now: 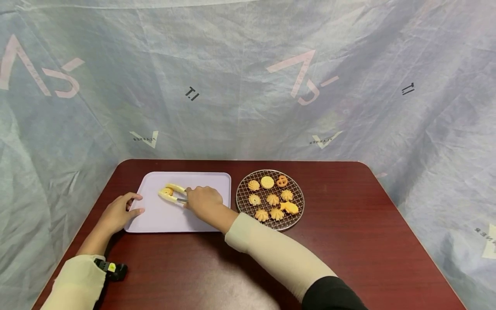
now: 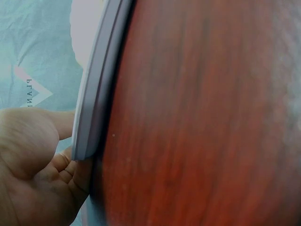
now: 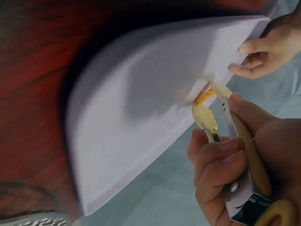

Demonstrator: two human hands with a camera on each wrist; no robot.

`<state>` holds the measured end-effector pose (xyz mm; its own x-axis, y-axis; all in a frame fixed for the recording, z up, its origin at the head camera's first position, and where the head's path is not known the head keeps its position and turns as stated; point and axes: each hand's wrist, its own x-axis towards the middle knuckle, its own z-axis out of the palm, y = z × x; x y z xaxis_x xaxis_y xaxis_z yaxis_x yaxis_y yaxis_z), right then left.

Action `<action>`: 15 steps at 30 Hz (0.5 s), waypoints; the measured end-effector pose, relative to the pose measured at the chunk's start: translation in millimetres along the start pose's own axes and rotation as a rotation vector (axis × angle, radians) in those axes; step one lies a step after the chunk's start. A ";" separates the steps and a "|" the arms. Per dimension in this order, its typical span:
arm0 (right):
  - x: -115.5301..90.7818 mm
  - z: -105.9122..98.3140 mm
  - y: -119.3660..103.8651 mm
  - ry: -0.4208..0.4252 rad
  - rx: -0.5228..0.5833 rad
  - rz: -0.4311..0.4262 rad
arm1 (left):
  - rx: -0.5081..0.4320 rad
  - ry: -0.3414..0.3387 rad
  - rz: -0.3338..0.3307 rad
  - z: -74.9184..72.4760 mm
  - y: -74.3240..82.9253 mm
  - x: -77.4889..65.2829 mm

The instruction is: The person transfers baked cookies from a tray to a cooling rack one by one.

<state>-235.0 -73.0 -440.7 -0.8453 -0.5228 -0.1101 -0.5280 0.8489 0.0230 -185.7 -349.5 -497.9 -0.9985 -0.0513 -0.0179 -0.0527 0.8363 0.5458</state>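
My right hand [image 1: 204, 201] grips a pair of tongs [image 3: 244, 160] with pale yellow tips over the lilac tray [image 1: 147, 219]. Between the tips is a small golden cookie [image 1: 167, 191], close above the tray's surface or touching it; I cannot tell which. At the tray's left edge my left hand [image 1: 116, 214] holds the rim, thumb and fingers at the edge, as the left wrist view [image 2: 33, 160] also shows. Right of the tray lies a round wire rack [image 1: 241, 196] with several cookies, among them a pretzel [image 1: 281, 181] and a fish-shaped one [image 1: 289, 208].
Everything lies on a dark red wooden table [image 1: 348, 224]. Grey printed cloth [image 1: 232, 77] hangs behind it and along the sides. My right forearm crosses in front of the rack's lower left edge.
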 end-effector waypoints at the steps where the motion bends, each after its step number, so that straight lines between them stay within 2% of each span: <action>1: -3.6 0.2 2.5 -0.001 0.005 -0.005 | 0.001 0.003 0.003 0.4 0.0 -0.1; 15: -45.4 6.9 33.1 0.003 0.006 -0.020 | -0.006 0.006 0.032 0.1 -4.4 0.4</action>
<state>-213.6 -20.7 -441.9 -0.8351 -0.5396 -0.1071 -0.5440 0.8389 0.0148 -185.9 -353.1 -500.4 -0.9996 -0.0280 0.0049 -0.0207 0.8344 0.5508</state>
